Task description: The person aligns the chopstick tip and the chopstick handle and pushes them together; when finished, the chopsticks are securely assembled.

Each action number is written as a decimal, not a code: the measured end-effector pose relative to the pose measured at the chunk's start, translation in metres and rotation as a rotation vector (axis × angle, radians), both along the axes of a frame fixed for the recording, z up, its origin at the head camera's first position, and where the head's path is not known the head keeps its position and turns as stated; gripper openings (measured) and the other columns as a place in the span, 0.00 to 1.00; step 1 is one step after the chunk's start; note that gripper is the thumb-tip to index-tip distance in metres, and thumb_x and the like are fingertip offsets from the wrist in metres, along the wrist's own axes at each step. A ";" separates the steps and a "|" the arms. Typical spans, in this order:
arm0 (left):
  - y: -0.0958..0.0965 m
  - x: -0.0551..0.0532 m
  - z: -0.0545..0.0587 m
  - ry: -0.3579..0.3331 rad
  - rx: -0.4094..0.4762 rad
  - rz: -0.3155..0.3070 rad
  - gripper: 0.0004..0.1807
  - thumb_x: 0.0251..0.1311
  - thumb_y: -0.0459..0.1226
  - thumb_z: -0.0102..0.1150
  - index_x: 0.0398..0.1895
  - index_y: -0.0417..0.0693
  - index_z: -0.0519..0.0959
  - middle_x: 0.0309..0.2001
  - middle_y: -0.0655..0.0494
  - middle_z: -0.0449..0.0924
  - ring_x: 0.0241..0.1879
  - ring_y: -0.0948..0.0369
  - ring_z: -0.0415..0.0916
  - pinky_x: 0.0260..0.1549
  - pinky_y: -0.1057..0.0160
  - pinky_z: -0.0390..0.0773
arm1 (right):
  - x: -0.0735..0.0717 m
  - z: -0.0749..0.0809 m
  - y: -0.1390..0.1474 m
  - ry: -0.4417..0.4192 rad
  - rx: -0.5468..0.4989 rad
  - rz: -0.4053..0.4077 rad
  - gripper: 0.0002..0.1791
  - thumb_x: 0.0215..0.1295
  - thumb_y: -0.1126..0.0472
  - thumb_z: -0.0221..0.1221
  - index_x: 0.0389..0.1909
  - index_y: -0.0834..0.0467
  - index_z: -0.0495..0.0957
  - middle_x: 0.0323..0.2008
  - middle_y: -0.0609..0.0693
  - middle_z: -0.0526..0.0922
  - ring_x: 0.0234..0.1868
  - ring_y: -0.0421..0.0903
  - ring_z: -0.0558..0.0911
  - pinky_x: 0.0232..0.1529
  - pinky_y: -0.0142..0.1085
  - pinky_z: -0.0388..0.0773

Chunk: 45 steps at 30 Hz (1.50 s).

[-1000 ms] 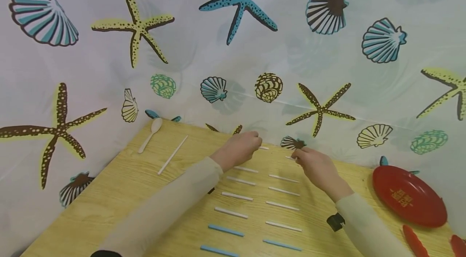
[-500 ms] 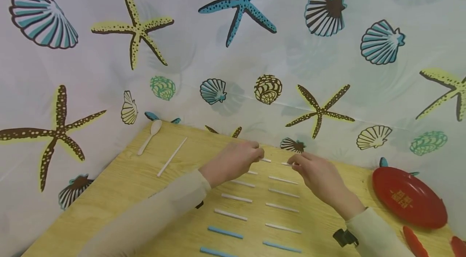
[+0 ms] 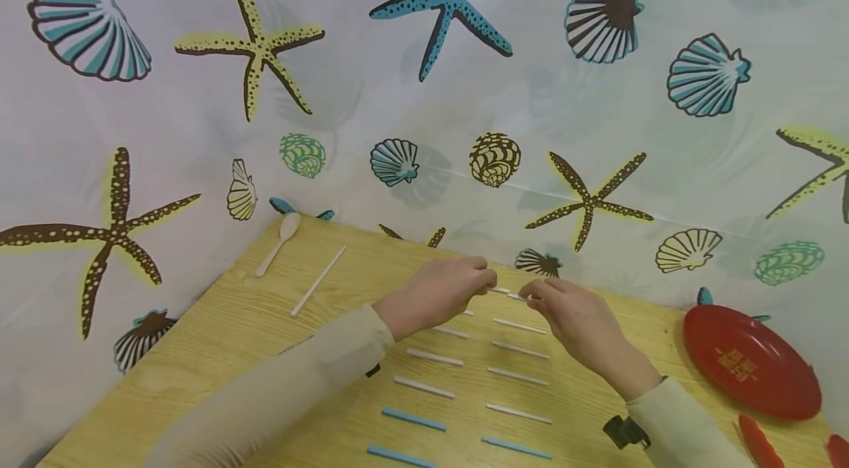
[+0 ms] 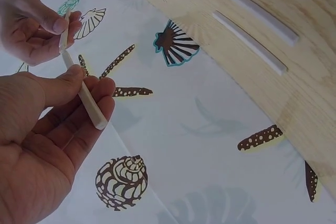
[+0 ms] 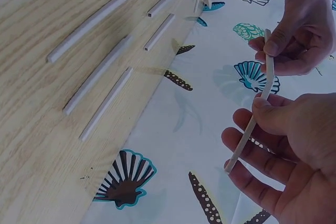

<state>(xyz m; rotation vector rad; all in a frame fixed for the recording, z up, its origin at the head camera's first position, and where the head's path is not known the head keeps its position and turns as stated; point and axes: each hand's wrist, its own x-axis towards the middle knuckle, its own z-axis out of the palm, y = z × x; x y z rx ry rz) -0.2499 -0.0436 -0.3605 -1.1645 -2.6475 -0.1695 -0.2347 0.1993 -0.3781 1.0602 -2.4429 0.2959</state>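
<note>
My left hand (image 3: pixel 441 296) pinches a thicker white chopstick piece (image 4: pixel 90 100) between thumb and fingers, its blunt end lying across the fingers. Opposite it, my right hand (image 3: pixel 587 328) pinches a thinner white chopstick piece (image 5: pixel 242 145) that tapers toward its tip. Both hands are over the far edge of the wooden table (image 3: pixel 219 335). The inner ends of the two pieces meet at a slight angle, apparently touching. Below lie two columns of pieces: thicker white ones (image 3: pixel 434 357) on the left, thinner white ones (image 3: pixel 517 376) on the right, with blue pieces (image 3: pixel 414 420) nearest.
A longer white chopstick (image 3: pixel 319 281) and a pale spoon (image 3: pixel 278 244) lie at the table's far left. At the right is a red oval plate (image 3: pixel 752 361), with a red object (image 3: pixel 759 441) in front. A shell-and-starfish-patterned cloth (image 3: pixel 438 107) hangs behind the table.
Both hands have come together over the far edge, each with its chopstick piece. The gap between the two pieces has closed, and their inner ends now meet.
</note>
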 end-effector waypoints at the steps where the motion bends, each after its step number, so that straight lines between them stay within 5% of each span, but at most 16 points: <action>1: 0.000 0.000 0.000 0.002 -0.004 0.001 0.07 0.67 0.32 0.61 0.45 0.49 0.82 0.37 0.57 0.77 0.33 0.64 0.79 0.27 0.70 0.76 | 0.000 0.000 0.000 0.004 0.002 0.001 0.10 0.64 0.66 0.65 0.44 0.53 0.79 0.35 0.45 0.83 0.27 0.43 0.79 0.23 0.36 0.76; 7: -0.002 0.000 -0.001 0.013 -0.006 0.011 0.07 0.67 0.33 0.61 0.46 0.50 0.82 0.40 0.57 0.78 0.36 0.64 0.80 0.29 0.71 0.77 | -0.002 -0.002 0.001 0.015 -0.005 0.003 0.10 0.64 0.67 0.65 0.44 0.53 0.79 0.35 0.45 0.83 0.26 0.43 0.79 0.23 0.37 0.76; 30: -0.002 0.000 -0.012 0.087 -0.019 -0.116 0.13 0.57 0.24 0.67 0.41 0.47 0.84 0.35 0.56 0.75 0.35 0.64 0.78 0.31 0.73 0.76 | 0.002 -0.004 -0.005 0.075 -0.038 0.055 0.08 0.56 0.71 0.69 0.36 0.60 0.84 0.31 0.47 0.83 0.29 0.43 0.82 0.28 0.37 0.79; 37: -0.002 -0.002 -0.015 0.049 0.038 -0.130 0.14 0.53 0.20 0.65 0.37 0.45 0.83 0.33 0.56 0.75 0.34 0.62 0.79 0.32 0.71 0.77 | 0.000 -0.004 -0.010 0.061 -0.088 0.133 0.09 0.56 0.76 0.67 0.34 0.62 0.82 0.29 0.48 0.80 0.29 0.44 0.80 0.30 0.38 0.79; 45: 0.001 -0.006 -0.016 0.057 0.050 -0.124 0.14 0.53 0.19 0.63 0.38 0.43 0.84 0.34 0.55 0.75 0.33 0.62 0.79 0.32 0.71 0.77 | -0.005 -0.005 -0.011 0.053 -0.087 0.122 0.08 0.56 0.77 0.67 0.34 0.63 0.82 0.29 0.48 0.80 0.30 0.45 0.80 0.31 0.38 0.80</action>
